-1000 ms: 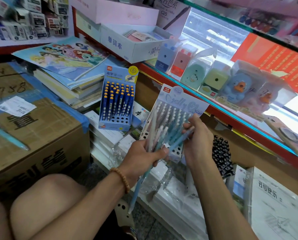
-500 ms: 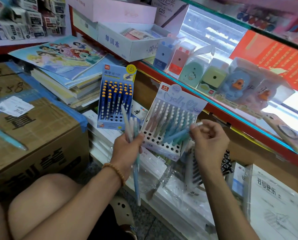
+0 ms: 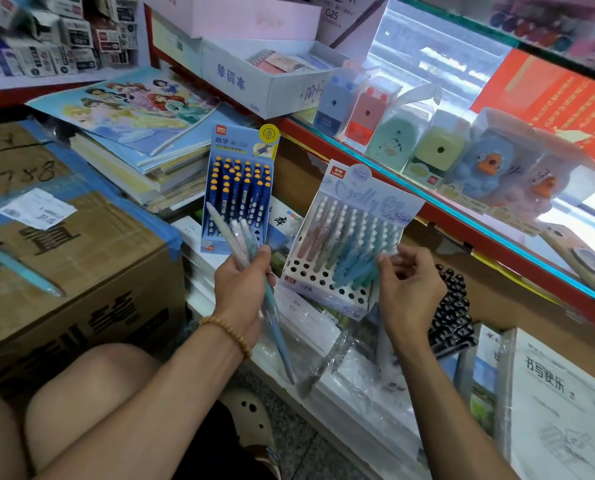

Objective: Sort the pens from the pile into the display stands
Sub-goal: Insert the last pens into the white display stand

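The pastel stand [image 3: 327, 285] is sitting part full of pink and teal pens [image 3: 349, 252], the blue stand [image 3: 235, 244] nearly full. The left hand [image 3: 242, 285] is gripping a bunch of pens [image 3: 240, 237]; the right hand [image 3: 410, 289] is pinching one teal pen's top, its tip hidden among the others

Left hand [image 3: 242, 285] clenched upright; right hand [image 3: 408, 284] raised, fingers loosely curled.

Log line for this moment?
left hand: grips pens | right hand: pinching blue pen at pastel stand | sorting unfinished
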Motion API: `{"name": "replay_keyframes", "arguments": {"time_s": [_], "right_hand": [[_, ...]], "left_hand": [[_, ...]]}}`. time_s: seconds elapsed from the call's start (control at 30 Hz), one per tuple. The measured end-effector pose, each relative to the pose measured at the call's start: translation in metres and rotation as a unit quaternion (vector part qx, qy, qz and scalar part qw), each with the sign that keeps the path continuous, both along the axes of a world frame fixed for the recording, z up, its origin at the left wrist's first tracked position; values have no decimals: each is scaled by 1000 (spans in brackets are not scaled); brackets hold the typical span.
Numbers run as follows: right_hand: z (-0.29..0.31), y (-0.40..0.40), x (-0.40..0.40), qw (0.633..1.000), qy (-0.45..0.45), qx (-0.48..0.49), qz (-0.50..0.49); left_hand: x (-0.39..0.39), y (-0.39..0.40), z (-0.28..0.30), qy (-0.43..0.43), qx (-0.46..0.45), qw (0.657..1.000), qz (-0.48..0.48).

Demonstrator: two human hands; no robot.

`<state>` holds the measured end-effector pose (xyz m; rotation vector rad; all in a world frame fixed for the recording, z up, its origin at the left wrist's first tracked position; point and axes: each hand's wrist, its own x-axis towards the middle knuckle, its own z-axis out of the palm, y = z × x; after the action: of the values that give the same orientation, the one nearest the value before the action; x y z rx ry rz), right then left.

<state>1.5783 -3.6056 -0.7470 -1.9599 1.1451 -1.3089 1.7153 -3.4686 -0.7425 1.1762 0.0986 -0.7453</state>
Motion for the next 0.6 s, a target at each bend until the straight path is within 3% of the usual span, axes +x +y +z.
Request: {"name": "replay_keyframes", "arguments": {"time_s": [0.23,0.43,0.53,0.6], "right_hand": [[-15,11,12,972,173,-141,79],[-5,19,8,978,169,-108,57],[4,42,0,980,160,-11,120],[4,57,-5,940,197,135,243]], "left_hand": [[1,-2,2,18,-32,999,5],[5,1,2,64,-73,995,22],[6,2,3,82,-91,992,31],[5,1,5,83,-99,991,28]]}}
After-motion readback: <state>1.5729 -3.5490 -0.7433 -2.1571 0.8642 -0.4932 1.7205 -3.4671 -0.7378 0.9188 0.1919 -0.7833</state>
